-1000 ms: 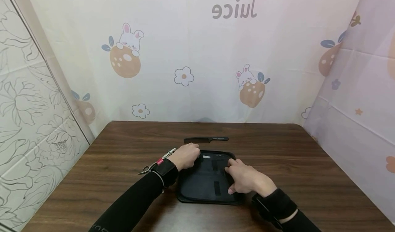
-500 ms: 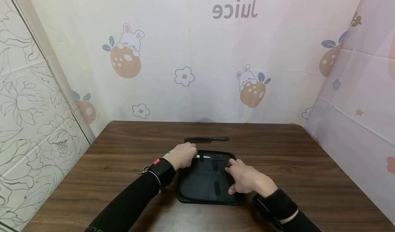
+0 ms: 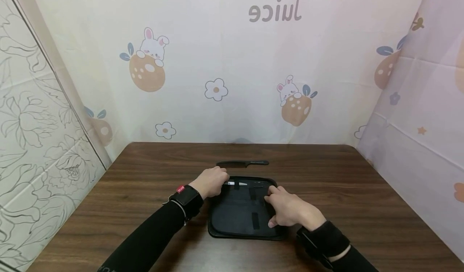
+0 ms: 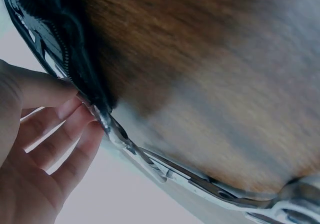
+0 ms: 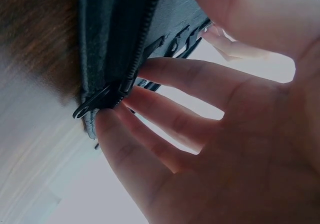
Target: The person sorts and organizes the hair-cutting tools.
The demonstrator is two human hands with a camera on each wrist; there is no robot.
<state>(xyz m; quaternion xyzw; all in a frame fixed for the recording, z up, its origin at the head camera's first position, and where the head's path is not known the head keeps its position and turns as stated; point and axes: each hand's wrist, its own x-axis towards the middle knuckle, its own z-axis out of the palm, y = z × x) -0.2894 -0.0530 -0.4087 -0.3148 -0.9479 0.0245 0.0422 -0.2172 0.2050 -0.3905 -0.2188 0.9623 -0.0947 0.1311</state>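
Observation:
A black zippered case (image 3: 232,219) lies open-faced on the wooden table. Near its far edge, pointed silver scissors (image 3: 242,184) run under a dark strap. At their left end, my left hand (image 3: 210,181) pinches the metal between thumb and fingers; in the left wrist view the pinched scissors (image 4: 117,134) stick out past the case edge. My right hand (image 3: 290,207) rests on the right edge of the case, its fingers nearly straight against the zipper (image 5: 132,66). A second pair of scissors (image 4: 215,191) lies left of the case, mostly hidden by my left wrist in the head view.
Behind the case lies a black comb (image 3: 241,164). More dark straps (image 3: 255,220) cross the case's inner face. A printed curtain (image 3: 217,62) hangs along the table's far side.
My left hand has slid a little to the left, and more of the silver scissors shows beside the strap. The right hand and the case have stayed in place.

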